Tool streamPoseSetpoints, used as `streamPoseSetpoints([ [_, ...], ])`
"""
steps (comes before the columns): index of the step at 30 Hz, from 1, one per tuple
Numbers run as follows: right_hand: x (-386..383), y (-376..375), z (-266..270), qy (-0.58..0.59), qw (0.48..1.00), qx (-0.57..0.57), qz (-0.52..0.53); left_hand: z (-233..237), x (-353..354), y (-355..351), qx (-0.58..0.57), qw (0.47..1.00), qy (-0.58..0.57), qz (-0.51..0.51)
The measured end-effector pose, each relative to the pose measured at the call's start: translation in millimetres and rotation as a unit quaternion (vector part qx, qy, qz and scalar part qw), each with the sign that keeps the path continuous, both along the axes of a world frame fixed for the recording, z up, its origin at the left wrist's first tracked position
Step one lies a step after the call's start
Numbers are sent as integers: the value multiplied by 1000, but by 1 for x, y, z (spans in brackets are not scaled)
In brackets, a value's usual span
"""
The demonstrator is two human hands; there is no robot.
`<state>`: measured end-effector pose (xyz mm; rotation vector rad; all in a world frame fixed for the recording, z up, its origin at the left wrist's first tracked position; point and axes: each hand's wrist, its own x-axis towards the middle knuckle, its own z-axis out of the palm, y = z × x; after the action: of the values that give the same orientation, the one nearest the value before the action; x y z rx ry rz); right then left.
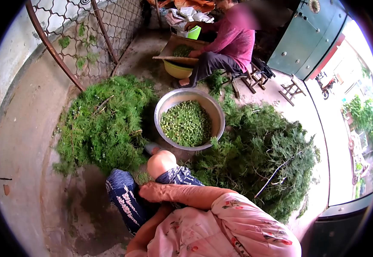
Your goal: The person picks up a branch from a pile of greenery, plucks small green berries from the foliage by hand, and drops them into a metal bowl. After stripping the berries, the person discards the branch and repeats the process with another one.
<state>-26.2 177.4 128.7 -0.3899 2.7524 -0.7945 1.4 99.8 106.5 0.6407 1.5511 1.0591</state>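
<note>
Since basin stands between sprig heap and second heap, berries inside seem placed for easy reach. Right hand low between knees, fingers bent, grip unclear; left hand hidden, fingers can't be told.

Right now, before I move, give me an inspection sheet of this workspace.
Surface: concrete floor, with a dark patch left of my knees.
Job's things: metal basin holding small green pieces; leafy piles on its left and right.
Clutter: pale bare twig on the right pile; bags at the back; small stool near the door.
Hands: right hand between the knees, grip unclear; left hand hidden.
Cables: nothing seen.
Surroundings: another person seated behind the basin at a yellow tub; green metal door beyond.
</note>
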Motion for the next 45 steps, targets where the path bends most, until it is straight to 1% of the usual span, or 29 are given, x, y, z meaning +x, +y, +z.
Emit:
streamPoseSetpoints([
  [1,-1,0,-7,18,1000,1,14,0,0,0,0,1000,-1,1],
  [2,0,2,11,18,1000,1,15,0,-1,1,1,1000,-2,2],
  [3,2,4,46,18,998,39,38,0,0,0,0,1000,-4,4],
  [4,3,4,65,17,995,77,61,0,-1,0,1,1000,-5,7],
  [5,3,4,57,16,995,77,64,0,-1,0,1,1000,-6,9],
  [7,2,5,34,52,996,45,58,-1,1,0,0,1000,-11,10],
  [12,0,9,56,8,994,70,86,-1,1,0,2,1000,-18,18],
  [16,-1,8,48,7,994,59,88,-1,2,0,2,1000,-21,20],
  [26,1,5,63,-22,995,68,68,-1,5,1,6,999,-32,29],
  [28,1,4,51,20,995,67,68,-2,6,-1,7,999,-35,33],
  [29,1,5,44,19,995,66,69,-1,5,0,8,999,-37,34],
  [31,1,8,32,49,993,51,96,-1,6,0,9,999,-39,36],
  [36,4,5,44,35,993,59,93,-1,7,-2,13,998,-50,45],
  [45,5,6,51,34,993,67,91,-1,8,2,16,996,-70,58],
])
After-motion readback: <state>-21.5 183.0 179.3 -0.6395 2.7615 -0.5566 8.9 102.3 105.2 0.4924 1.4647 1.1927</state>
